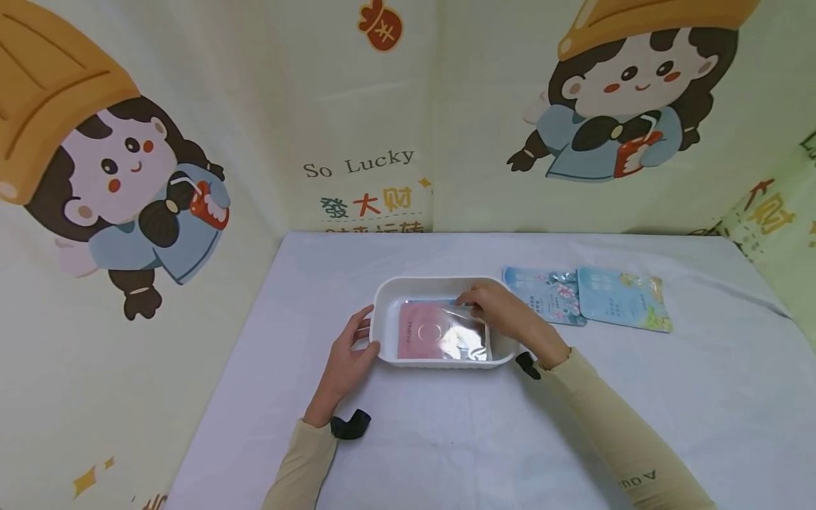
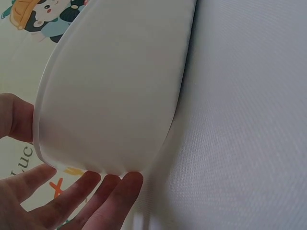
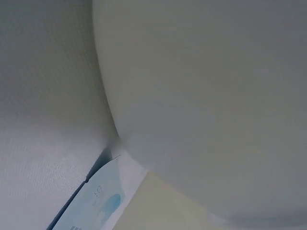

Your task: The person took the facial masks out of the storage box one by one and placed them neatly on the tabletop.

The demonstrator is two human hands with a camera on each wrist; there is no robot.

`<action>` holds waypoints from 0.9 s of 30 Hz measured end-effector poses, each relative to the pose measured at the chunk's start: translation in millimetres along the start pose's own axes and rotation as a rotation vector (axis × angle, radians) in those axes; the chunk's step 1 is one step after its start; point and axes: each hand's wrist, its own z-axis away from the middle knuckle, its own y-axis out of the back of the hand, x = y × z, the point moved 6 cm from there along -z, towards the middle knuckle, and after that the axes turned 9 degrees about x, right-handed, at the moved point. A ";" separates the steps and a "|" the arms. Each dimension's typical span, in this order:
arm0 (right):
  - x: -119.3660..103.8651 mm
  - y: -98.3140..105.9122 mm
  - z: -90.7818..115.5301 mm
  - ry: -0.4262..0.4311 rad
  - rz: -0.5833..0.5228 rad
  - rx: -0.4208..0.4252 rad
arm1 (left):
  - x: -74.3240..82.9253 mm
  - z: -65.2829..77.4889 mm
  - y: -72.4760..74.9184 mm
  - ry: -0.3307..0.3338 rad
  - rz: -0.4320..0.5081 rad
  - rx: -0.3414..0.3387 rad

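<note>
A white rectangular tray with rounded corners stands on the table. Inside lies a flat pink packet like a sheet-mask sachet, its right part silvery and shining. A thin blue edge shows along its far side. My left hand steadies the tray's left end; in the left wrist view its spread fingers touch the end wall, with the thumb at the rim. Over the tray's right end reaches my right hand, fingers bent down and pinching the pink packet near its far edge. The tray wall hides this hand in the right wrist view.
Two blue packets lie to the right behind the tray: one with a floral print and, beside it, a lighter blue packet. A white cloth covers the table. A printed cream curtain hangs behind the far edge.
</note>
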 end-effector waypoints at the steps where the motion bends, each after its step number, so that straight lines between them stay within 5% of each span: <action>1: -0.5 0.8 0.3 0.002 -0.005 -0.002 | -0.1 0.6 0.5 -0.004 0.007 0.000; 14: 1.9 14.4 5.3 -0.071 -0.187 0.006 | 3.7 2.9 0.1 0.000 -0.005 0.006; 23: 0.6 21.7 11.1 -0.019 -0.221 0.020 | 42.5 11.0 4.7 -0.009 -0.023 -0.017; 27: 0.3 27.6 14.7 -0.029 -0.237 0.017 | 45.7 11.7 5.7 -0.015 -0.025 -0.019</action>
